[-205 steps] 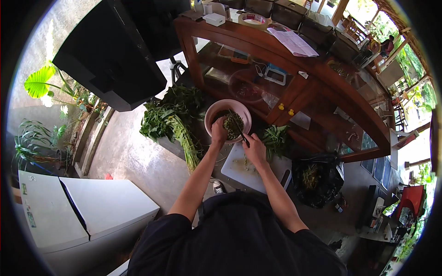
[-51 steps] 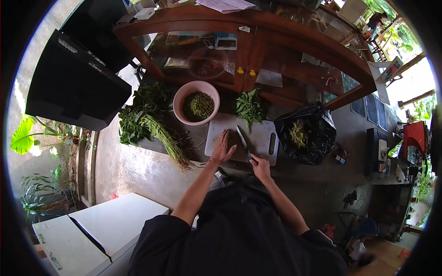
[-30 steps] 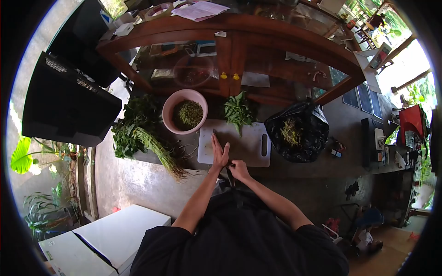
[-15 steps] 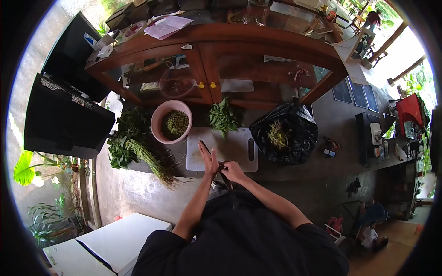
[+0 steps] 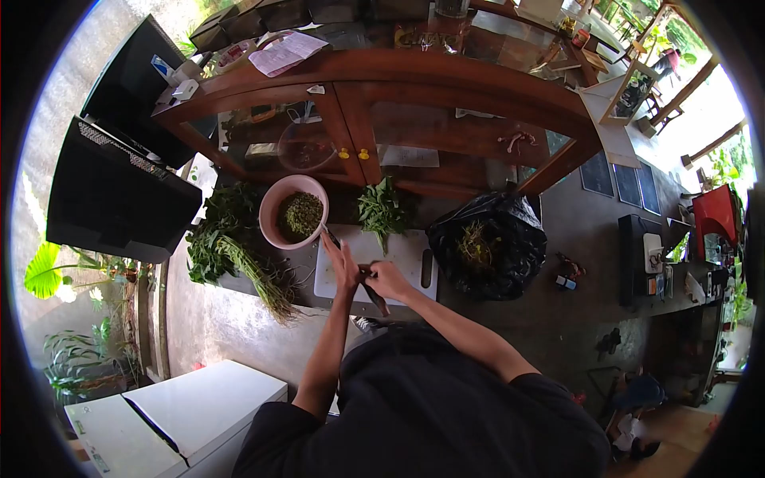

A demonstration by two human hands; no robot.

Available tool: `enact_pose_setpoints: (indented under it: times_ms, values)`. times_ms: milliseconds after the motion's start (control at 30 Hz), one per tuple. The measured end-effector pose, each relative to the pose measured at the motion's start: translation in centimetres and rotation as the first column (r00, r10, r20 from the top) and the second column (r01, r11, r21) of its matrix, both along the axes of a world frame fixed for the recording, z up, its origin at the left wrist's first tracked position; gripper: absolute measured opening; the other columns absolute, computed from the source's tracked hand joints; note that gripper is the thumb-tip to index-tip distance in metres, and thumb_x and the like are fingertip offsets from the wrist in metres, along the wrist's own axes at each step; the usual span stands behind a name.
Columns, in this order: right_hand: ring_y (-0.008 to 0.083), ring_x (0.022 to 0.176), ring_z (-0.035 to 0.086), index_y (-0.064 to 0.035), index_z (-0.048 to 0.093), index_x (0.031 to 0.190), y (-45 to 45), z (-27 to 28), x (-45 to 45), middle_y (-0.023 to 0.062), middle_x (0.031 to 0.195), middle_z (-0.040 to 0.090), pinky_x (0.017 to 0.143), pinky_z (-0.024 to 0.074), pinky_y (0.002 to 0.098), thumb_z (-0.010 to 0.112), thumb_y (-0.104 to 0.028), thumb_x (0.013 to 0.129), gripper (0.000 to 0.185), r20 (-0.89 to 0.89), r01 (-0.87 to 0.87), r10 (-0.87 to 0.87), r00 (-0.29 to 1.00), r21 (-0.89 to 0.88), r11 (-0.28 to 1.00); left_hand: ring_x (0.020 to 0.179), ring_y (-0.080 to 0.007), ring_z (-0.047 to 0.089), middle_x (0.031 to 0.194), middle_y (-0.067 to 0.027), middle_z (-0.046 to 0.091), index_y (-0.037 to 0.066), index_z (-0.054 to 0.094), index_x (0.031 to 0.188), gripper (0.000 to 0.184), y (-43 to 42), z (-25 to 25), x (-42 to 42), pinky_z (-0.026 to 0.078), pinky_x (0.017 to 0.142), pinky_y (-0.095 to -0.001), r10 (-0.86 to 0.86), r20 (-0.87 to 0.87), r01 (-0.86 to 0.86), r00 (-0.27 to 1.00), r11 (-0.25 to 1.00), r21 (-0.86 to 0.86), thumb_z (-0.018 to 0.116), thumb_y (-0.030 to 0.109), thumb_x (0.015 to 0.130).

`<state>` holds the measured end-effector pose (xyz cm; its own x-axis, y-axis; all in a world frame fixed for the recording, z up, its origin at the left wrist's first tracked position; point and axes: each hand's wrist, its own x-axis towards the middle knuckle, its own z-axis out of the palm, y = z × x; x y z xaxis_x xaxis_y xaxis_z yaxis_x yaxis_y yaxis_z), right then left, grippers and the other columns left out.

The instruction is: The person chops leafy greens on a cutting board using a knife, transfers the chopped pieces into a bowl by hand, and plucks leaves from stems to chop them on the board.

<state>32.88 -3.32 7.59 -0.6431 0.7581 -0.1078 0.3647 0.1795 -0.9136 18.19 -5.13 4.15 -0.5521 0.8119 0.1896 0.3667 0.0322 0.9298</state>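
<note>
My left hand [image 5: 345,268] has its fingers stretched out and pressed flat together, palm turned toward my right hand. Beside it, my right hand [image 5: 389,282] is closed on a dark, narrow, knife-like tool [image 5: 374,299]. A dark strip also shows along my left fingertips; whether it belongs to the same tool is unclear. Both hands are above the white cutting board [image 5: 410,247]. A bunch of leafy greens [image 5: 381,209] lies across the board's far edge. Left of the board, a pink bowl [image 5: 268,231] holds small chopped green pieces.
Long-stemmed greens with roots [image 5: 255,271] lie at the left. A black plastic bag [image 5: 510,275] with yellowish-green scraps stands right of the board. Behind is a wooden glass-door cabinet [image 5: 351,72]. A white fridge-like box [image 5: 207,406] stands lower left; a person [image 5: 637,398] is lower right.
My hands have moved slightly left over the board, with the left fingers still flat and the right still gripping. More of the dark tool shows below my right hand. The view has shifted a little.
</note>
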Motion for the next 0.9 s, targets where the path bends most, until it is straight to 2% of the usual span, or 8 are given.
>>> enact_pose_setpoints:
  times_ms: [267,433,500,567,600,700,800,900]
  values:
    - [0.0402,0.075,0.067,0.0017,0.071,0.093,5.5,0.5,-7.5,0.0250,0.076,0.065,0.069,0.0520,0.0439,0.069,-0.018,0.077,0.025,-0.022,-0.009,0.013,1.000,0.179,0.984,0.146,-0.0412,0.015,0.155,-0.0298,0.016,-0.009,0.016,0.149,0.064,5.0,2.0,-6.8,0.011,0.119,-0.0429,0.095,-0.028,-0.092,0.995,0.991,0.095,0.036,0.031,0.104]
    - [0.0402,0.079,0.066,0.0014,0.071,0.090,7.1,2.2,-11.0,0.0243,0.082,0.066,0.071,0.0520,0.0459,0.070,-0.019,0.077,0.024,-0.031,-0.052,0.059,0.998,0.183,0.982,0.146,-0.0405,0.019,0.155,-0.0291,0.021,-0.009,0.021,0.149,0.064,5.8,3.8,-10.0,0.013,0.119,-0.0407,0.140,-0.022,-0.139,0.990,0.990,0.034,0.037,0.034,0.104]
    - [0.0394,0.085,0.065,-0.0003,0.070,0.095,7.4,1.7,-12.0,0.0220,0.091,0.066,0.077,0.0522,0.0477,0.069,-0.019,0.077,0.027,0.090,-0.065,0.037,0.995,0.326,0.943,0.145,-0.0411,0.021,0.155,-0.0289,0.022,-0.009,0.022,0.148,0.064,5.2,3.6,-11.4,0.014,0.119,-0.0409,0.145,-0.013,-0.145,0.989,0.989,0.033,0.038,0.034,0.104]
    - [0.0380,0.091,0.064,-0.0038,0.070,0.105,7.6,1.8,-12.3,0.0183,0.098,0.064,0.082,0.0522,0.0483,0.069,-0.018,0.076,0.032,0.158,-0.111,0.060,0.986,0.338,0.935,0.140,-0.0439,0.031,0.150,-0.0311,0.030,-0.007,0.030,0.145,0.056,4.4,0.5,-13.5,0.025,0.116,-0.0426,-0.006,-0.308,0.010,0.951,1.000,0.010,0.042,0.028,0.103]
    - [0.0374,0.091,0.065,-0.0047,0.069,0.108,7.6,2.0,-12.4,0.0169,0.100,0.064,0.082,0.0528,0.0475,0.068,-0.018,0.078,0.033,0.196,-0.135,0.065,0.978,0.367,0.921,0.126,-0.0431,0.049,0.134,-0.0322,0.050,-0.004,0.046,0.137,0.042,5.3,0.0,-13.6,0.038,0.107,-0.0440,0.203,-0.255,-0.202,0.945,0.979,0.030,0.047,0.014,0.099]
    - [0.0360,0.092,0.065,-0.0061,0.068,0.112,7.6,2.6,-12.2,0.0143,0.103,0.063,0.081,0.0537,0.0460,0.067,-0.017,0.080,0.034,0.223,-0.147,0.058,0.973,0.407,0.902,0.111,-0.0393,0.061,0.115,-0.0274,0.064,-0.001,0.062,0.121,0.032,4.7,-0.5,-14.7,0.047,0.097,-0.0436,0.245,-0.333,-0.258,0.911,0.966,0.006,0.051,0.002,0.090]
    - [0.0346,0.091,0.065,-0.0065,0.067,0.114,7.6,2.7,-11.6,0.0125,0.105,0.063,0.080,0.0542,0.0451,0.066,-0.017,0.083,0.033,0.260,-0.166,0.057,0.964,0.416,0.894,0.093,-0.0377,0.067,0.101,-0.0221,0.069,-0.002,0.069,0.104,0.027,4.1,0.2,-14.7,0.052,0.086,-0.0415,0.275,-0.440,-0.250,0.855,0.961,0.116,0.054,-0.005,0.081]
    - [0.0340,0.091,0.066,-0.0067,0.067,0.115,7.5,2.6,-11.4,0.0115,0.105,0.063,0.079,0.0545,0.0445,0.066,-0.017,0.084,0.033,0.275,-0.172,0.056,0.960,0.419,0.892,0.087,-0.0355,0.068,0.099,-0.0201,0.069,-0.002,0.069,0.100,0.024,4.3,1.1,-14.8,0.054,0.078,-0.0394,0.267,-0.371,-0.279,0.889,0.960,0.024,0.058,-0.006,0.078]
